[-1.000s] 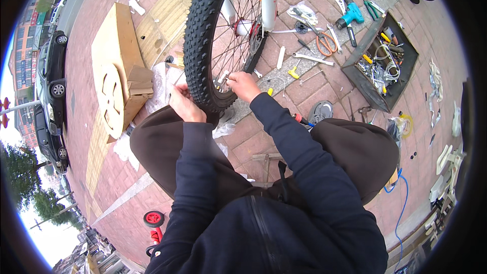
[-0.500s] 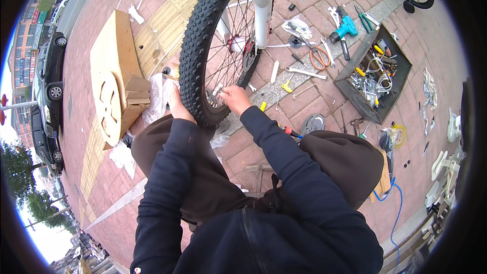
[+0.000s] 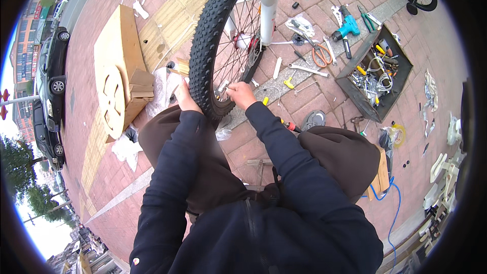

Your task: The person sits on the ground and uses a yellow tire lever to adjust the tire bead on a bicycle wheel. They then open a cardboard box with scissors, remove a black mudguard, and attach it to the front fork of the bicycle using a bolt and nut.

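Two hands at a bike wheel in the upper middle of the frame.
The left hand (image 3: pixel 186 97) is at the left side of the wheel's knobby tire (image 3: pixel 201 45); its fingers are partly hidden, so its grip cannot be told. The right hand (image 3: pixel 242 95) is curled beside a small silver piece (image 3: pixel 221 89) at the lower rim; whether it has hold of it is unclear. A toolbox (image 3: pixel 355 98) and a drill (image 3: pixel 348 28) lie at upper right, a cardboard box (image 3: pixel 120 40) at upper left.
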Demonstrator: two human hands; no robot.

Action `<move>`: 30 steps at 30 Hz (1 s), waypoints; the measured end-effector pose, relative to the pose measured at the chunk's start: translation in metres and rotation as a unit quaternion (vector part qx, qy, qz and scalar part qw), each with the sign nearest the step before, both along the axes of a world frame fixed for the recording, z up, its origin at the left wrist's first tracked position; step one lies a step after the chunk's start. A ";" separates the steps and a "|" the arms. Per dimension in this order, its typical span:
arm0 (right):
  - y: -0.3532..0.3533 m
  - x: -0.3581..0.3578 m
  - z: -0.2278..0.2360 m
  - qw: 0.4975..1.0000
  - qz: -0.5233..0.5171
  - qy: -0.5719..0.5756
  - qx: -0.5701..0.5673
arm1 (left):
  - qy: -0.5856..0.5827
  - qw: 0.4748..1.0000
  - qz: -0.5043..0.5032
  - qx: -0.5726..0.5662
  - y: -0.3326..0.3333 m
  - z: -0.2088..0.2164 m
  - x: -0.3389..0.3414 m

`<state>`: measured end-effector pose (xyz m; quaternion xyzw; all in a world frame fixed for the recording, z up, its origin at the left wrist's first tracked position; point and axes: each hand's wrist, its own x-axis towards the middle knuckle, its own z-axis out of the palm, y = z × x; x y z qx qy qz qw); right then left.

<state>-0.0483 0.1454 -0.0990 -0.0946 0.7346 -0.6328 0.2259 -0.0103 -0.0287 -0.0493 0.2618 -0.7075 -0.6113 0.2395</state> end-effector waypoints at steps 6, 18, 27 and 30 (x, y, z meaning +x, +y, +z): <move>0.009 0.007 0.006 0.997 0.026 0.028 -0.062 | -0.003 0.998 0.000 0.056 -0.001 0.006 -0.001; 0.009 -0.002 0.015 0.998 0.054 0.016 0.006 | 0.023 0.991 0.053 0.122 0.038 0.048 -0.007; 0.012 -0.003 0.012 0.996 0.067 0.049 -0.012 | 0.003 0.976 0.039 0.212 0.046 0.060 -0.007; 0.013 -0.004 0.012 0.996 0.076 0.038 -0.015 | 0.009 0.981 0.041 0.192 0.042 0.054 -0.006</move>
